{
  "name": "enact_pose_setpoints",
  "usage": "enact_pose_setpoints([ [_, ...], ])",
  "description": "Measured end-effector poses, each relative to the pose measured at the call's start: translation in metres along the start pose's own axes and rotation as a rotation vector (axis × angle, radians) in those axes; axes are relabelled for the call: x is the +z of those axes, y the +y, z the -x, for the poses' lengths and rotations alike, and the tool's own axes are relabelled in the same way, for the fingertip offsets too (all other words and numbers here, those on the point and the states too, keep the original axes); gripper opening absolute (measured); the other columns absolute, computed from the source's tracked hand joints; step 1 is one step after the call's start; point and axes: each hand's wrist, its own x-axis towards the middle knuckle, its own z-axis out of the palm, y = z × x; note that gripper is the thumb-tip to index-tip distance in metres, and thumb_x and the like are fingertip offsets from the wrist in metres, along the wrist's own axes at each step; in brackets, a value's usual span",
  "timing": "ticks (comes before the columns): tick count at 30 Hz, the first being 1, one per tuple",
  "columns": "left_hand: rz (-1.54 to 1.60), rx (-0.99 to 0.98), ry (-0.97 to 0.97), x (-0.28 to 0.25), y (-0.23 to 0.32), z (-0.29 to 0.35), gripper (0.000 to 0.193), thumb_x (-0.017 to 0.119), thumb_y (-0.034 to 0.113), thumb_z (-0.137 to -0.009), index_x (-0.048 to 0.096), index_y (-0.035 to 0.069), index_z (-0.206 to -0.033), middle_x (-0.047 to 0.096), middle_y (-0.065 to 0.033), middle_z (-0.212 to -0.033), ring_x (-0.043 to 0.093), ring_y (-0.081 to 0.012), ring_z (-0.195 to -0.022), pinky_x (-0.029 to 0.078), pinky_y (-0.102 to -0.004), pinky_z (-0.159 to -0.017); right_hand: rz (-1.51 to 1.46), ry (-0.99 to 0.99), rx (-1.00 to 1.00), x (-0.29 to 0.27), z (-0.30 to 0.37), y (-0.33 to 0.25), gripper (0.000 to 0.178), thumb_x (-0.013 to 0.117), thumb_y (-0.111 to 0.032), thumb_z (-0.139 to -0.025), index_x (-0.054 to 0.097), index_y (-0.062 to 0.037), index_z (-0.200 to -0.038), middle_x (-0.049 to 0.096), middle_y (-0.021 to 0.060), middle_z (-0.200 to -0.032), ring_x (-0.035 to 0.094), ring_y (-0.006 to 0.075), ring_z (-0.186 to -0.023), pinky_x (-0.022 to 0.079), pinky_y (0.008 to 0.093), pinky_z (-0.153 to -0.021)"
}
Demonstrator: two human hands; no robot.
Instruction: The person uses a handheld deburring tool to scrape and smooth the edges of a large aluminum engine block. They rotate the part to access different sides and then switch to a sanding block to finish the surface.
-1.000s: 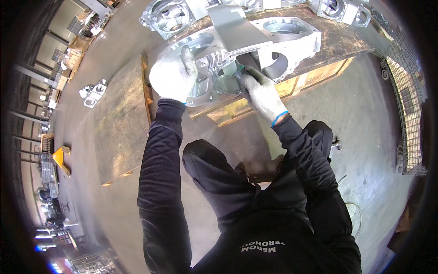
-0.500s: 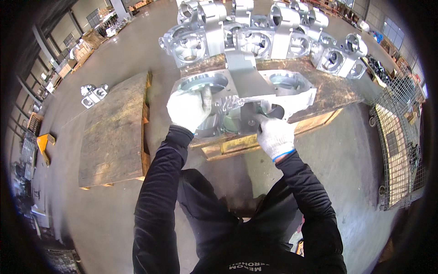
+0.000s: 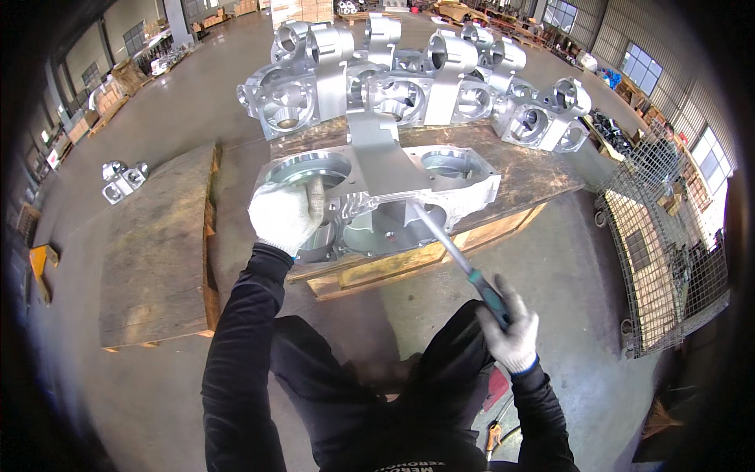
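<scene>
A large silvery machined metal casting (image 3: 393, 173) with round bores and an upright arm sits at the near edge of a wooden pallet. My left hand (image 3: 283, 216), in a white knitted glove, grips its left end, with a finger or thumb over the bore's rim. In my gloved right hand (image 3: 510, 334) is the green handle of a long grey file (image 3: 454, 253). The file slants up to the left, its far end at the casting's front opening. My right fingers lie along the handle, partly stretched.
Several similar castings (image 3: 397, 98) stand farther back on the pallet (image 3: 535, 157). At left lies another wooden pallet (image 3: 157, 259), with a small casting (image 3: 123, 181) on the floor beyond. A wire mesh cage trolley (image 3: 668, 259) stands at right. An orange-handled tool (image 3: 494, 436) lies by my right leg.
My right hand has moved from the casting's front down and to the right, and the file now shows in it. My left hand keeps its hold. The whole view has shifted.
</scene>
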Motion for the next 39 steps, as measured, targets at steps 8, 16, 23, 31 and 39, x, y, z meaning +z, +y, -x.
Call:
enact_pose_setpoints([
  [8,0.001,-0.001,-0.022,-0.006,0.003,-0.003,0.044,0.068,0.025,-0.1,0.067,0.003,-0.062,0.064,-0.019,-0.06,0.064,-0.0395,-0.055,0.054,-0.0492,-0.06,-0.223,0.377,0.268,-0.027,0.021,0.042,0.058,0.067,-0.016,-0.099,0.056,0.0065,-0.151,0.072,0.0046,-0.087,0.064,0.0092,-0.073,0.053,0.0263,-0.069],
  [16,0.078,0.033,-0.094,0.001,-0.013,0.008,0.023,0.07,0.022,-0.099,0.079,0.005,-0.087,0.076,-0.0188,-0.083,0.076,-0.0371,-0.077,0.062,-0.0471,-0.076,-0.41,0.389,1.073,0.014,0.142,0.247,0.038,0.071,-0.041,-0.103,0.069,-0.0033,-0.11,0.062,0.0006,-0.074,0.053,0.0088,-0.054,0.043,0.0288,-0.048],
  [23,0.06,-0.028,-0.606,-0.018,-0.023,-0.007,0.037,0.063,0.035,-0.108,0.076,0.003,-0.122,0.079,-0.019,-0.092,0.078,-0.0295,-0.084,0.059,-0.0415,-0.077,-0.787,0.586,1.777,0.077,0.341,0.318,0.036,0.074,-0.044,-0.099,0.064,-0.0113,-0.088,0.059,0.0032,-0.068,0.053,0.016,-0.046,0.039,0.0327,-0.042],
  [31,0.205,-0.04,-0.651,-0.014,-0.036,-0.011,0.065,0.054,0.057,-0.11,0.074,-0.004,-0.116,0.072,-0.02,-0.088,0.067,-0.0293,-0.081,0.051,-0.0445,-0.076,-0.886,0.493,1.675,0.102,0.364,0.325,0.026,0.071,-0.031,-0.103,0.064,-0.0086,-0.115,0.061,0.0044,-0.087,0.052,0.0143,-0.056,0.04,0.0318,-0.047],
  [39,0.294,-0.186,-0.807,-0.023,-0.059,-0.011,0.072,0.051,0.059,-0.11,0.069,-0.008,-0.126,0.07,-0.0148,-0.098,0.065,-0.0217,-0.092,0.05,-0.0383,-0.08,-0.117,-0.052,1.644,0.15,0.445,0.361,0.06,0.073,-0.029,-0.096,0.06,-0.0099,-0.15,0.074,0.0131,-0.125,0.074,0.0294,-0.102,0.059,0.0391,-0.089],
])
